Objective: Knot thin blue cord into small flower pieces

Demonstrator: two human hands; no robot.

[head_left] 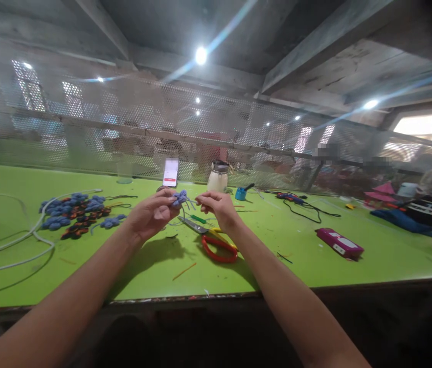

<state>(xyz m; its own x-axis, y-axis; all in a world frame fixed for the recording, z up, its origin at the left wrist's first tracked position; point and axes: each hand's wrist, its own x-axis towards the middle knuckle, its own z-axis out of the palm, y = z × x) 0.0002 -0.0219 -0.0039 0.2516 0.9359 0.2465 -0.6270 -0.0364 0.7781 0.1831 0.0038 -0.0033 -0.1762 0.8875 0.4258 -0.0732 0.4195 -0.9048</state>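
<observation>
Between the thumb and fingers of my left hand (154, 212) is a small blue-purple crocheted yarn flower (179, 198), held above the table with loose yarn ends trailing to the right. Close to those ends is my right hand (218, 207), its fingertips pinched together; whether a strand is caught in them is too small to see. Below the hands lie scissors (219, 250) with red and yellow handles, blades pointing away to the left. A small green tool (198, 219) rests just beyond the blades.
Blue and black-orange crocheted flowers (73, 212) are piled at left beside a white cable (41, 225). Farther back stand a phone (170, 172), a jar-like bottle (218, 176) and a blue pot (241, 193). A purple box (339, 244) and dark cords (308, 207) lie right.
</observation>
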